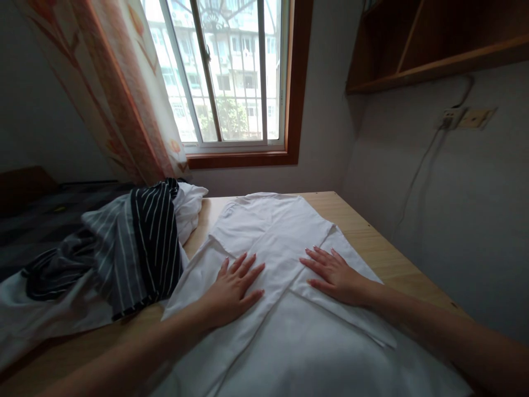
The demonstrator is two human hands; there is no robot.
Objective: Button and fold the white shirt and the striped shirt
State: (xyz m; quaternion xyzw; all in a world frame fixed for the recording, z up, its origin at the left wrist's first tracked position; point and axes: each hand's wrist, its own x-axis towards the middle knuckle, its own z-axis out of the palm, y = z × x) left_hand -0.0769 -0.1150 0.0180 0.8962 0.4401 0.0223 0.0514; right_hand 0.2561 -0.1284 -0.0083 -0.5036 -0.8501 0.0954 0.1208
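Note:
A white garment (273, 226), which looks like a shirt with its sleeves folded inward across it, lies spread on the wooden table. My left hand (235, 289) rests flat on the left folded part, fingers spread. On the right folded part lies my right hand (333, 274), palm down with its fingers apart. Between the two hands a folded edge runs diagonally down the cloth. Neither hand grips the fabric. The garment's near end runs out of the bottom of the view.
Left of the garment is a heap of clothes (124, 248), with black-and-white striped, grey and white cloth. Bare wood of the table (397, 270) shows on the right. Behind are a window (231, 71) and a curtain (119, 88). A shelf (438, 58) and a plugged-in cord (417, 171) are at right.

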